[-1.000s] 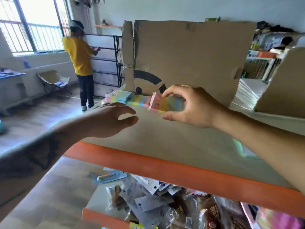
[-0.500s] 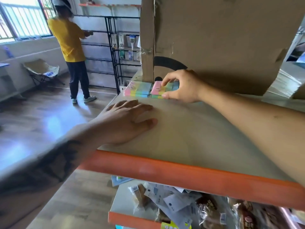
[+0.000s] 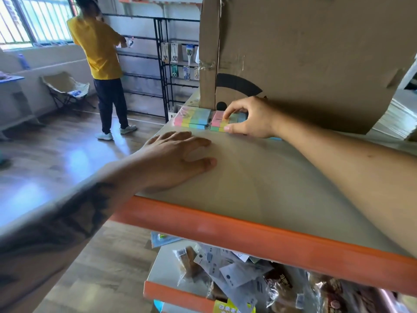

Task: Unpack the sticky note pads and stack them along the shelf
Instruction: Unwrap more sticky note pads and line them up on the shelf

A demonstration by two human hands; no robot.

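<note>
- Since a second ago the right hand [image 3: 249, 119] has carried its pad from mid-air down to the shelf [image 3: 259, 177] and now sets it on a stack just in front of the cardboard box [image 3: 304, 53].
- Its fingers are curled round this sticky note pad [image 3: 220, 119], fingertips on the top face and thumb against the near edge.
- That pad is striped pink, yellow, green and blue, and lies on another pad of the same colours.
- Touching this stack, on the side away from the box's middle, is a second stack of pads [image 3: 193, 118], also in front of the box at its corner.
- Meanwhile the left hand [image 3: 178, 158] has dropped from the air and rests flat on the shelf, fingers straight and slightly spread, holding nothing, well in front of the box.
- An orange rail [image 3: 248, 236] runs along the shelf's front edge.
- Below the rail a lower shelf [image 3: 162, 274] holds loose packets [image 3: 237, 274].
- Past the box's corner, a person in a yellow shirt [image 3: 98, 48] stands at a black wire rack [image 3: 162, 64]; a folding chair [image 3: 66, 88] is near the window.
</note>
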